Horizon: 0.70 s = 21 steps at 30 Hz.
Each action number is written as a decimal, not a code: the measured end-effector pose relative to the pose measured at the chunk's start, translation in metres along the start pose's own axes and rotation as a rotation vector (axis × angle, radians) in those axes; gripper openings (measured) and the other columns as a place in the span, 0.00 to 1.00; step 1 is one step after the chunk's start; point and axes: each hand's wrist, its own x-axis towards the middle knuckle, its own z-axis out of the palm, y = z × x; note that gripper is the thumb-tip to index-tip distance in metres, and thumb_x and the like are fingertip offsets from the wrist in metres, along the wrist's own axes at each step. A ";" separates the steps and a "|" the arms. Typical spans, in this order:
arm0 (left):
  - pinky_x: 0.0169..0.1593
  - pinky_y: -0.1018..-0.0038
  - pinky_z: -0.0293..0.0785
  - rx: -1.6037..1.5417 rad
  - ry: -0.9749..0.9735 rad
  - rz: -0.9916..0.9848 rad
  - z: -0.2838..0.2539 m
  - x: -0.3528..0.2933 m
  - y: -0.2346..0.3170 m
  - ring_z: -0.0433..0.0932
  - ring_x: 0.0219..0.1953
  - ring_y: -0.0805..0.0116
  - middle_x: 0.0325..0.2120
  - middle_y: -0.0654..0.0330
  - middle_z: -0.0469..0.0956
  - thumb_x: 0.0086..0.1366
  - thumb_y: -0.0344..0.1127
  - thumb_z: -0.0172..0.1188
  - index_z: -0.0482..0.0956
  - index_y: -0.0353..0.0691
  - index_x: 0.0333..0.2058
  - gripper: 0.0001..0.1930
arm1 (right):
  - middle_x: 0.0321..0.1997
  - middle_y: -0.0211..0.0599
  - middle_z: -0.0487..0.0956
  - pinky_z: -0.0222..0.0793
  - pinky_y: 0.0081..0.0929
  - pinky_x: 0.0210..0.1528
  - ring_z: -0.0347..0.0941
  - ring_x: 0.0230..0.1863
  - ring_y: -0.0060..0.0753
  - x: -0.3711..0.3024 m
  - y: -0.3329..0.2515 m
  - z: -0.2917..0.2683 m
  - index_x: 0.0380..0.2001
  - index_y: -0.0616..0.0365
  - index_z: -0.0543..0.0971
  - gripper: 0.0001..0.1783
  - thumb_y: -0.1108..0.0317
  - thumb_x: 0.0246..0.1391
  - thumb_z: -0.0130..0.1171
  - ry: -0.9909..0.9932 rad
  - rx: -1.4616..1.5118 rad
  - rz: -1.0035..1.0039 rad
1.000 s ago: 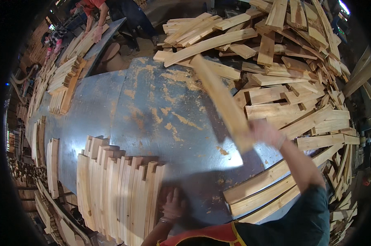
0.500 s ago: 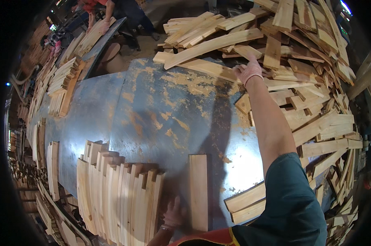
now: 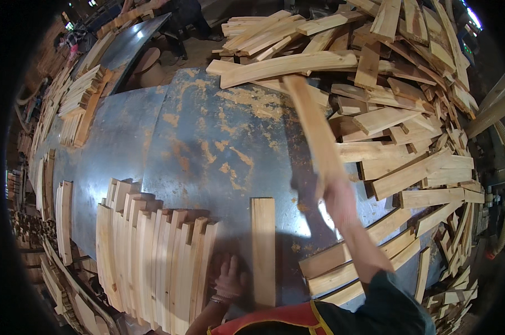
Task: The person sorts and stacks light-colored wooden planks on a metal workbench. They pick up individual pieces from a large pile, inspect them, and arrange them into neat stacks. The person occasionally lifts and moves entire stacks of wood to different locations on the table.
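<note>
Gripping the near end of a long pale board [image 3: 313, 125], the right hand [image 3: 340, 202] reaches out over the table [image 3: 115, 131]. Motion blurs the fingers, but the grip is closed on the wood. The board slants up and away to the left, its far end near the edge of a big loose heap of boards [image 3: 395, 120].

The left hand [image 3: 228, 278] is low on the table, fingers loosely spread, its grip open. It sits between two things: a tight row of boards [image 3: 152, 262], standing side by side to its left, and a single board [image 3: 263, 251], lying lengthwise to its right. Whether the fingertips touch the row is hard to tell. A bracelet [image 3: 223, 297] circles the left wrist.

Under the right forearm lie three boards [image 3: 342, 258] — roughly parallel, slanting up to the right. Patches of sawdust [image 3: 258, 103] cover the far middle of the table. Off to the left, a pair of boards [image 3: 64, 223] lies apart from the row, with a stack of short boards [image 3: 82, 103] farther back — near the table's far left side.
</note>
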 end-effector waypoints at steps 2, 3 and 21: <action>0.73 0.36 0.57 0.128 0.057 0.109 -0.004 0.004 -0.003 0.61 0.73 0.35 0.71 0.42 0.65 0.63 0.49 0.66 0.66 0.43 0.72 0.41 | 0.38 0.34 0.79 0.74 0.33 0.44 0.76 0.38 0.32 -0.071 0.039 -0.054 0.45 0.58 0.77 0.10 0.63 0.68 0.56 -0.073 -0.292 0.324; 0.74 0.37 0.56 0.198 0.088 0.158 -0.004 0.006 -0.003 0.62 0.73 0.36 0.71 0.44 0.64 0.63 0.50 0.66 0.66 0.43 0.72 0.41 | 0.39 0.34 0.81 0.76 0.35 0.49 0.78 0.42 0.33 -0.092 0.068 -0.099 0.44 0.54 0.79 0.08 0.64 0.68 0.58 -0.416 -0.783 0.336; 0.64 0.38 0.71 0.178 0.001 0.061 0.013 -0.002 -0.016 0.69 0.67 0.31 0.67 0.37 0.68 0.64 0.52 0.66 0.65 0.44 0.73 0.42 | 0.74 0.51 0.70 0.66 0.41 0.74 0.68 0.74 0.52 0.300 -0.071 0.082 0.70 0.54 0.71 0.45 0.41 0.55 0.68 -0.021 -2.014 -0.423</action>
